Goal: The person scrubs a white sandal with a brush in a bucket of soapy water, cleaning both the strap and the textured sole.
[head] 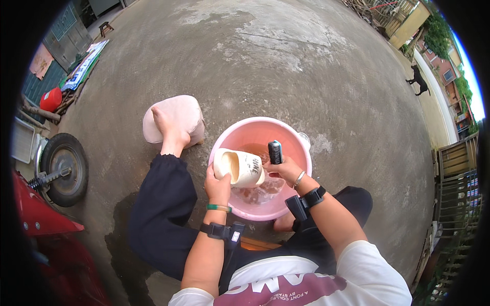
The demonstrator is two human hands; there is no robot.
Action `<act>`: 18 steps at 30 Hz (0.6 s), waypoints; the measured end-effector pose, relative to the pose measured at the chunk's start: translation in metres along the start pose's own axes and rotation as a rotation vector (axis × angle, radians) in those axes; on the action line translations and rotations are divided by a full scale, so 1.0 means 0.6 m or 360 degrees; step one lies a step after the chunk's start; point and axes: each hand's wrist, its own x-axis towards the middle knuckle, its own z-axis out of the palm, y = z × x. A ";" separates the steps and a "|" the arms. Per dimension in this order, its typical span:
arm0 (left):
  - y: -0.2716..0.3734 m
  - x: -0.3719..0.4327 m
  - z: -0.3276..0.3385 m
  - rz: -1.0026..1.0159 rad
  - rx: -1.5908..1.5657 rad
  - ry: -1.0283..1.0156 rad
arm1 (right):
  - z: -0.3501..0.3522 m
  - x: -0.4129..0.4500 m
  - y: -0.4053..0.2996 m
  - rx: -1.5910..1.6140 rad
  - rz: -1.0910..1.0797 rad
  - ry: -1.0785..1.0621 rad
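My left hand [217,186] grips a cream slide sandal [247,170] by one end, thumb on its edge. The sandal is tilted over a pink plastic basin [262,216], and its strap bears dark lettering. In my right hand [286,169] is a small brush [275,152] with a black, bristly-looking face and a blue edge. It is raised beside the sandal's other end, and the right fingers are close to that end; whether they touch is unclear. Brownish, rippled water [264,191] lies in the basin below both hands.
My bare foot [168,130] rests on a pale pink padded stool [187,111] left of the basin. A red vehicle [49,214] and a wheel [64,170] stand at the left. Wet concrete [122,244] borders my leg. A black dog [418,81] stands far right.
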 end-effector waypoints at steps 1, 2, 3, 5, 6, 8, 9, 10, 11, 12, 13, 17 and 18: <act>0.013 -0.006 -0.001 0.0020 0.0146 0.0011 | -0.004 -0.009 -0.004 0.0109 0.0029 0.0057; 0.003 -0.003 0.002 0.0036 0.0175 -0.0010 | -0.009 -0.018 -0.008 0.0218 0.0059 0.0115; -0.014 0.002 0.000 -0.0008 -0.0017 -0.0007 | -0.012 -0.028 -0.012 0.0255 0.0049 0.0116; -0.034 0.009 -0.003 -0.0053 -0.0186 -0.0034 | -0.026 -0.043 -0.009 0.0171 0.0009 0.0076; -0.037 0.011 -0.002 -0.0064 -0.0215 -0.0077 | -0.032 -0.041 0.002 0.0196 -0.0045 0.0109; -0.055 0.017 0.004 -0.0043 -0.0323 -0.0100 | -0.046 -0.046 0.023 0.0311 -0.0037 0.0117; -0.052 0.015 0.012 -0.0041 -0.0311 -0.0124 | -0.051 -0.051 0.026 0.0392 -0.0025 0.0110; -0.049 0.012 0.019 -0.0061 -0.0269 -0.0118 | -0.052 -0.053 0.029 0.0430 -0.0044 0.0147; -0.046 0.011 0.028 -0.0081 -0.0228 -0.0110 | -0.054 -0.054 0.031 0.0449 -0.0047 0.0164; -0.049 0.009 0.033 -0.0077 -0.0210 -0.0119 | -0.051 -0.054 0.031 0.0487 0.0005 0.0183; -0.056 0.009 0.041 -0.0160 -0.0220 -0.0055 | -0.048 -0.056 0.030 0.0525 0.0058 0.0201; -0.071 0.023 0.061 -0.0247 0.0168 0.0102 | -0.033 -0.044 0.015 0.0284 0.0116 0.0174; -0.060 0.024 0.071 -0.0149 0.0293 0.0115 | -0.042 -0.030 0.023 -0.0072 0.0130 0.0227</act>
